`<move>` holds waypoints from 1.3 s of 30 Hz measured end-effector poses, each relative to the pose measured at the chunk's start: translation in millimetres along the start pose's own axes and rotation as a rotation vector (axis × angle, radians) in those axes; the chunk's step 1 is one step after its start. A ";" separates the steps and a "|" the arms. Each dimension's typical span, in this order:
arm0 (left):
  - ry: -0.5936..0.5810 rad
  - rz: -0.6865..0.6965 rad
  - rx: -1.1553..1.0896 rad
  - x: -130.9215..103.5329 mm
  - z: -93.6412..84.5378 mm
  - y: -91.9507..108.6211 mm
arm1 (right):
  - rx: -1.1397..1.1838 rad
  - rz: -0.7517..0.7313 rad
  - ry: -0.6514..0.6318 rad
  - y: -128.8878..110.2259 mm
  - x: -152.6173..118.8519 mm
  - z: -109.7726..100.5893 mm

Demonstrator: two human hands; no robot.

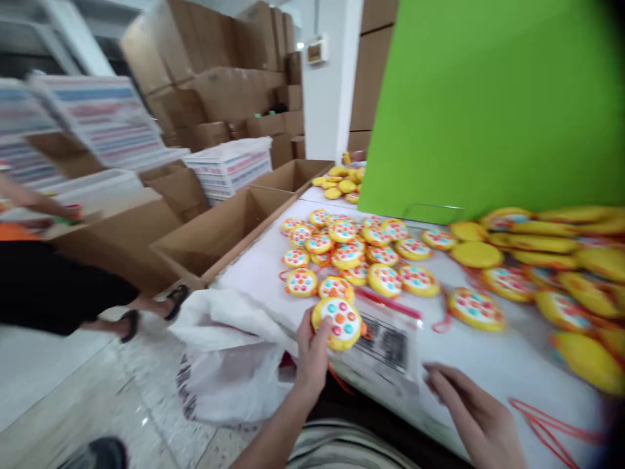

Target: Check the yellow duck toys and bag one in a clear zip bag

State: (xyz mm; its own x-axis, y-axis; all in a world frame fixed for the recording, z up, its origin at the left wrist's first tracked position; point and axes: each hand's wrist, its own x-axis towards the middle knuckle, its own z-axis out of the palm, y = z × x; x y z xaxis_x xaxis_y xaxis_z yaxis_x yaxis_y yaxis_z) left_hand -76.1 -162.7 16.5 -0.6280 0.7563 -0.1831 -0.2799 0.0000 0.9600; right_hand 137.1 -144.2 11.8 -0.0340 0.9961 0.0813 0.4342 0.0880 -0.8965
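My left hand (312, 355) grips a round yellow pop-it style toy (338, 324) by its edge, thumb on its white face. That face carries pink, teal and orange bumps, and an orange cord hangs below. Under and beside the toy lies a clear zip bag (390, 339) with a red seal strip and a black-and-white printed label. My right hand (471, 410) hovers over the table just right of the bag, fingers stretched out and nothing visible in them. A cluster of similar toys (346, 251) is spread beyond both hands on the white table (263, 260).
More yellow toys (547, 260) are heaped at the right below a green panel (488, 111). Red cord (551, 423) lies near the front. Open cardboard boxes (234, 228) line the table's left side, with a white sack (234, 365) below. Another person (53, 280) stands at far left.
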 end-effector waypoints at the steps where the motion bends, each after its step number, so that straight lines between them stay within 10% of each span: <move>1: -0.073 0.001 -0.050 0.8 4.2 3.3 | 0.088 0.029 -0.041 -9.8 10.2 1.0; 9: -0.302 -0.191 -0.177 -7.7 28.7 0.7 | 0.439 0.070 -0.384 -39.9 53.5 35.8; 20: -0.725 -0.134 0.160 7.5 34.8 11.3 | 0.584 0.143 -0.457 -28.1 56.6 28.4; 31: -0.742 -0.075 0.287 20.3 44.7 14.4 | 0.689 0.270 -0.413 -24.6 47.0 26.5; 39: -0.602 -0.099 0.359 34.1 57.1 15.5 | 0.411 0.063 -0.399 -20.1 57.3 11.8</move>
State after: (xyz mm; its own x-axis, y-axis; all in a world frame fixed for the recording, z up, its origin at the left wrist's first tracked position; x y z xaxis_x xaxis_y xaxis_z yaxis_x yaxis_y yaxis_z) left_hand -60.4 -99.6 37.2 -0.0720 0.9721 -0.2232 0.0066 0.2243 0.9745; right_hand 115.9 -88.9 29.4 -0.3908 0.9173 -0.0764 0.0637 -0.0559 -0.9964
